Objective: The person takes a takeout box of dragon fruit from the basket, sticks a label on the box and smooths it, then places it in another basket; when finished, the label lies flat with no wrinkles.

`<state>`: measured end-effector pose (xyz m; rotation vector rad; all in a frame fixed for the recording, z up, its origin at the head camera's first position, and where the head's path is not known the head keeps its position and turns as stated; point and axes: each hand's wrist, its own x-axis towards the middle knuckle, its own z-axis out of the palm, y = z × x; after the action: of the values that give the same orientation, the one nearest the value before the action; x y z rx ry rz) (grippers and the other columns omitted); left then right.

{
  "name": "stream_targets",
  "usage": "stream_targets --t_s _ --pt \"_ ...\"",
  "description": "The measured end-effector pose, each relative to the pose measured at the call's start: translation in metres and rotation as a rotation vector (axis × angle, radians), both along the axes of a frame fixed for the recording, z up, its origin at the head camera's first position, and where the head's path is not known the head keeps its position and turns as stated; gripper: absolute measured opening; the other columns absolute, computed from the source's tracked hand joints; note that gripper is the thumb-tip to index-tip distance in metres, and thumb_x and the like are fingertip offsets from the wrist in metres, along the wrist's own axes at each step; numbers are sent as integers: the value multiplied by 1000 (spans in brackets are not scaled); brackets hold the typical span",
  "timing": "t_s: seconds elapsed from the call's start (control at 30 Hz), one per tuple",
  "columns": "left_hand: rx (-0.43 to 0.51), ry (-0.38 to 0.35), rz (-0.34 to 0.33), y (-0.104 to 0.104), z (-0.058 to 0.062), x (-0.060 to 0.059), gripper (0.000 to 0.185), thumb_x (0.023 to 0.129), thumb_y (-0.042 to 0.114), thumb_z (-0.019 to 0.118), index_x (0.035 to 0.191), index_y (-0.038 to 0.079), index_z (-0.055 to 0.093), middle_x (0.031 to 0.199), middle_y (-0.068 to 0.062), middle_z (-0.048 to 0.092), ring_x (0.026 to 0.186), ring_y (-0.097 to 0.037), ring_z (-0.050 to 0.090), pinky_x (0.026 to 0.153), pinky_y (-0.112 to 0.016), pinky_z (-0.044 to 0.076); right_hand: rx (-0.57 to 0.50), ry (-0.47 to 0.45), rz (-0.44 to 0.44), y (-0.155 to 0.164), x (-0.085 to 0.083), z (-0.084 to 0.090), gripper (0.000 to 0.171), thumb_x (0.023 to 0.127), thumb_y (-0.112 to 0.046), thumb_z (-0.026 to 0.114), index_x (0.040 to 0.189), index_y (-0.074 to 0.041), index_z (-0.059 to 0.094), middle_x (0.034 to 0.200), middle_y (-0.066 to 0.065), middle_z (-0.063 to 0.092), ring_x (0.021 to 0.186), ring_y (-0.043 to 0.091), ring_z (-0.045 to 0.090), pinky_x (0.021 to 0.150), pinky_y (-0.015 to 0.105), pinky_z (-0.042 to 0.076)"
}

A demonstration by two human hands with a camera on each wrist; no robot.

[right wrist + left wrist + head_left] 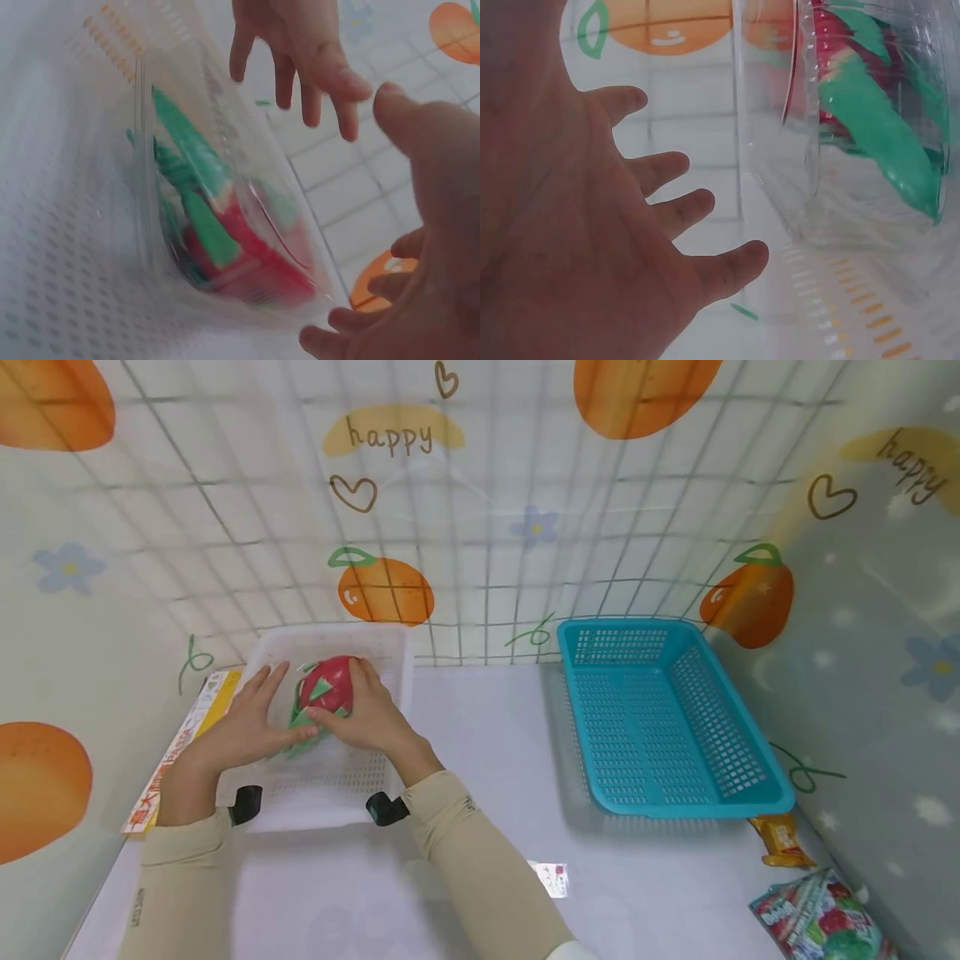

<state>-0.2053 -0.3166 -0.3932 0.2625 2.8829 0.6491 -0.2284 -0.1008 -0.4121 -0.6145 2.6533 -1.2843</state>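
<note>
A red dragon fruit with green scales [327,683] sits in a clear plastic container [262,199], inside a white basket [322,818] at the left of the table. My left hand [243,714] is on its left side, fingers spread and thumb toward the fruit. On the other side my right hand [363,710] overlaps the fruit in the head view. The right wrist view shows both hands with fingers extended beside the container, gripping nothing. A gap separates the left fingertips [746,259] from the container wall in the left wrist view.
A blue perforated basket [763,768] stands at the right. Near its front corner lie an orange snack packet [783,843] and a colourful bag [825,917]. A yellow and white packet [176,752] lies left of the white basket. A small white printed slip [555,878] is by the right forearm.
</note>
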Motion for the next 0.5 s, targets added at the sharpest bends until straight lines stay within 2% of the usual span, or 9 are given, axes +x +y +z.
stream_targets --t_s 0.17,0.5 --pt "12 0 -12 0 -7 -3 120 86 57 74 164 9 -3 166 -36 -2 145 -66 13 104 -83 28 1 -31 -41 -6 -1 -6 98 91 -58 66 163 -10 19 170 7 21 146 29 41 105 43 53" --pt "7 -34 -15 -3 -20 -8 127 82 57 79 164 7 -5 163 -40 1 145 -65 11 104 -82 28 38 -40 -47 -11 -3 -14 100 90 -60 65 163 -10 19 171 11 16 151 31 32 108 47 51"
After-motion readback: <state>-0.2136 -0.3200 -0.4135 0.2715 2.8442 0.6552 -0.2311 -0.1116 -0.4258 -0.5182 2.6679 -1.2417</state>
